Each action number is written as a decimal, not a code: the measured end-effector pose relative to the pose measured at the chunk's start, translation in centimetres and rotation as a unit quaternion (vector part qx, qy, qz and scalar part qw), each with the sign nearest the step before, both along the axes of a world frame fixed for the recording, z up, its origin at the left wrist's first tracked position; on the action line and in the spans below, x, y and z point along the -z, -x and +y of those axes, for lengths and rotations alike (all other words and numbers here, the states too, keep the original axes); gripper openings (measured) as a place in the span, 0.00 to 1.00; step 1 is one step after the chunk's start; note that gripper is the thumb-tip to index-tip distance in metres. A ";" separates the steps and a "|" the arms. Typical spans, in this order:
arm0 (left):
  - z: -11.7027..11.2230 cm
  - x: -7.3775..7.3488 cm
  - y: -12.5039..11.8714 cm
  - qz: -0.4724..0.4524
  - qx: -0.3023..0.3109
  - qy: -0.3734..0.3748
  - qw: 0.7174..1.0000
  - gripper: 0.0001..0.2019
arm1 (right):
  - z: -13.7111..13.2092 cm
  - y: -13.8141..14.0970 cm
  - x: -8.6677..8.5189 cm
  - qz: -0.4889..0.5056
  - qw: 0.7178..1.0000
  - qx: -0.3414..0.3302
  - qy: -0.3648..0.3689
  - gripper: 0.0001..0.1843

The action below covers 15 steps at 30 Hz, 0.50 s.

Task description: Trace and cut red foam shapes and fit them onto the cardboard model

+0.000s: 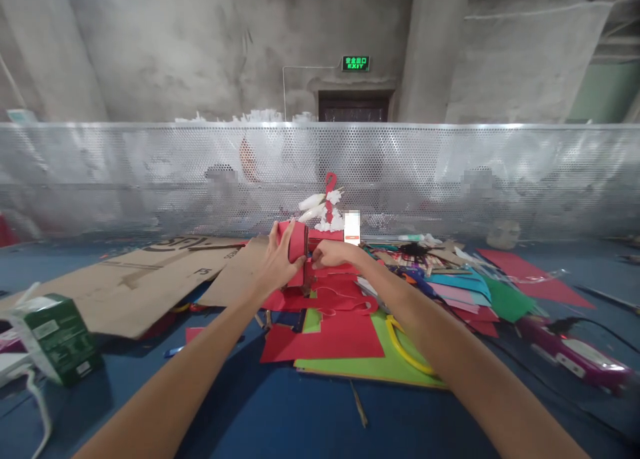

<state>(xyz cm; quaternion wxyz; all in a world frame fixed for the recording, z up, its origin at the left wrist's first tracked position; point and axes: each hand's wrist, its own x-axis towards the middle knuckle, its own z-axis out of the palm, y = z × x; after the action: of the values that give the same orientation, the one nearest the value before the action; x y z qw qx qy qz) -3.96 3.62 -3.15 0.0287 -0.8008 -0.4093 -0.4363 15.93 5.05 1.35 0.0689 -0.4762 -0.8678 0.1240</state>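
My left hand (pixel 281 258) is wrapped round a red-covered cardboard piece (pixel 297 240) with a brown edge, held upright above the table. Close to its right side, my right hand (pixel 334 252) has its fingers bent together, pointing left; whatever they pinch, if anything, is too small to make out. Under both hands lie cut red sheets (pixel 325 344) on a lime-green sheet (pixel 370 370), with a yellow ring-shaped handle (pixel 404 349) partly behind my right forearm. Just beyond the hands stand white flowers (pixel 330 218) with a red loop (pixel 331 180), beside a lit phone (pixel 352 228).
Flat brown cardboard (pixel 155 279) spreads over the left side, with a green box (pixel 56 339) nearer. Coloured sheets (pixel 465 289) pile up at right, before a purple device (pixel 575 354) with cords. A perforated metal panel (pixel 425 159) bounds the far edge. A thin stick (pixel 359 404) lies in front.
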 end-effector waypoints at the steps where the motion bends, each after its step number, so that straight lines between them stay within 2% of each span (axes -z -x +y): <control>1: 0.0 0.0 0.0 0.001 0.000 0.000 1.000 0.45 | -0.1 0.0 0.1 -0.001 1.000 0.005 0.000 0.11; 15: -0.2 -0.1 -0.1 0.015 -0.010 -0.011 1.000 0.44 | -0.4 0.0 0.4 0.026 0.999 0.023 0.005 0.13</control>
<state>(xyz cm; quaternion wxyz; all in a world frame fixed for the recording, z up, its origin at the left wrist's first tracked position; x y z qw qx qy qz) -3.88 3.46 -3.01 0.0481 -0.8027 -0.4121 -0.4284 15.91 4.68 0.94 0.0916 -0.4927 -0.8541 0.1393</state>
